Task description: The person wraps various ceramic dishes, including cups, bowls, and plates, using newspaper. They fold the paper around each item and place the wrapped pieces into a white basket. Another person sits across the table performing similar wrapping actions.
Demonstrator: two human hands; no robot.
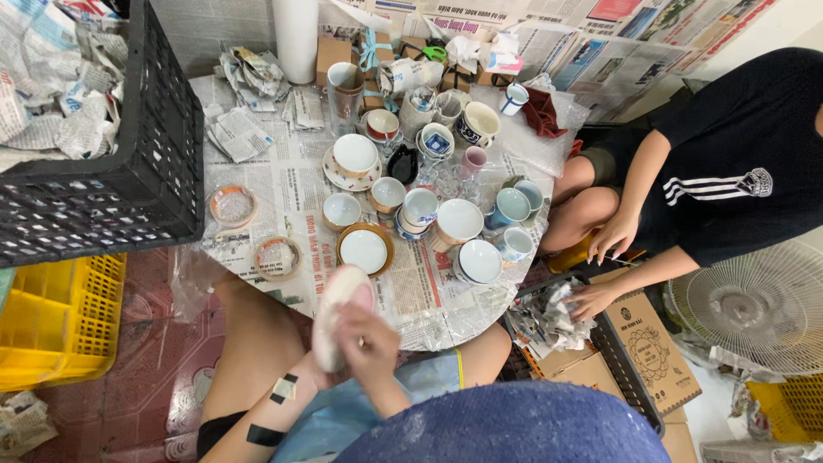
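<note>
At the far edge of your desk (283, 184) stand small brown cardboard boxes (333, 51) (one tied with pale blue ribbon). Lower right, a flat brown cardboard carton (651, 347) with a dark printed round emblem leans beside another person's hand (591, 300).

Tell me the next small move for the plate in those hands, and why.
Probably turn the white plate a little in the left hand so the right hand can rub a fresh part. The plate is tilted on edge above the lap, the right hand lies flat on its face, and the newspaper-covered table is already crowded with cups.
</note>
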